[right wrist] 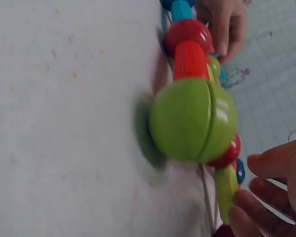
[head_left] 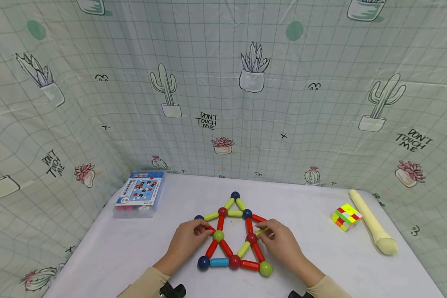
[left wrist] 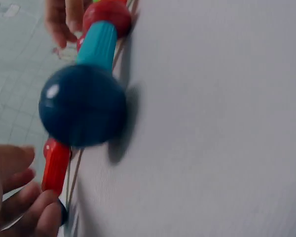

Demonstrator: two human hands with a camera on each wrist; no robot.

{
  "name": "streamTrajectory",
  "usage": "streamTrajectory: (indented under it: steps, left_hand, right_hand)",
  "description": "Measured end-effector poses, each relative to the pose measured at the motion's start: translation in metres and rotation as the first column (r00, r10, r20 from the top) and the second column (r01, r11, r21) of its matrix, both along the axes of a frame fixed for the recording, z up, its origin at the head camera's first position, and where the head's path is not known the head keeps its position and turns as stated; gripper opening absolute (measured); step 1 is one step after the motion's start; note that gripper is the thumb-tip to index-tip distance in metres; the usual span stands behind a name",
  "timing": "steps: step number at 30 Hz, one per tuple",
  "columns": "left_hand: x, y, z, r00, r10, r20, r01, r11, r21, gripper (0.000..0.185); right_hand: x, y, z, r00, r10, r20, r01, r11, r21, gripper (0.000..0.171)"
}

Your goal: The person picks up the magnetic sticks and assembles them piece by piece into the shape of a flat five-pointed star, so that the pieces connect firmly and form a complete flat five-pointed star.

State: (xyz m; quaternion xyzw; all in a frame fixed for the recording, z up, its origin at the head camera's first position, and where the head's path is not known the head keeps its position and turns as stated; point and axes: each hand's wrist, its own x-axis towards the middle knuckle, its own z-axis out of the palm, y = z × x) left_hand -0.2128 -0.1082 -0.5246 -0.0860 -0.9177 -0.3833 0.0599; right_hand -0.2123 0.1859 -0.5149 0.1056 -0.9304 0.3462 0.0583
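Ball-and-rod pieces form a flat triangular lattice on the white table. My left hand (head_left: 188,239) is at its left side, fingertips touching a red rod (left wrist: 55,170) between the green ball (head_left: 218,236) and a dark blue ball (head_left: 199,217). In the left wrist view, the thumb stands apart from that rod. On the other side, my right hand (head_left: 282,240) touches a yellow-green rod (right wrist: 227,192) with its fingertips, its thumb also apart. This rod runs out from a red ball (head_left: 251,238); its far end is hidden by the hand in the head view.
A clear plastic box (head_left: 139,195) with a printed molecule-like picture lies at the back left. A puzzle cube (head_left: 346,217) sits toward the right, beside a long pale yellow bone-shaped object (head_left: 370,223). Patterned cloth (head_left: 223,91) hangs behind the white table (head_left: 134,248).
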Motion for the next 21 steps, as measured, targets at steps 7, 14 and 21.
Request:
streamTrajectory:
  steps: [7,14,21]
  left_hand:
    - [-0.016,-0.021,-0.009,0.990,0.135,-0.047,-0.137,0.990,-0.022,0.035]
    - [-0.018,-0.025,-0.008,0.994,0.105,0.016,-0.105,0.995,-0.004,0.030]
    - [-0.020,-0.025,-0.008,0.994,0.102,0.029,-0.103,0.995,0.006,0.030]
  right_hand:
    - [-0.016,0.026,-0.003,0.993,-0.116,-0.002,0.116,0.993,0.026,0.031]
    - [-0.024,0.034,-0.008,0.991,-0.098,0.088,0.100,0.995,-0.023,0.024]
    - [-0.026,0.036,-0.008,0.991,-0.095,0.094,0.097,0.995,-0.013,0.025]
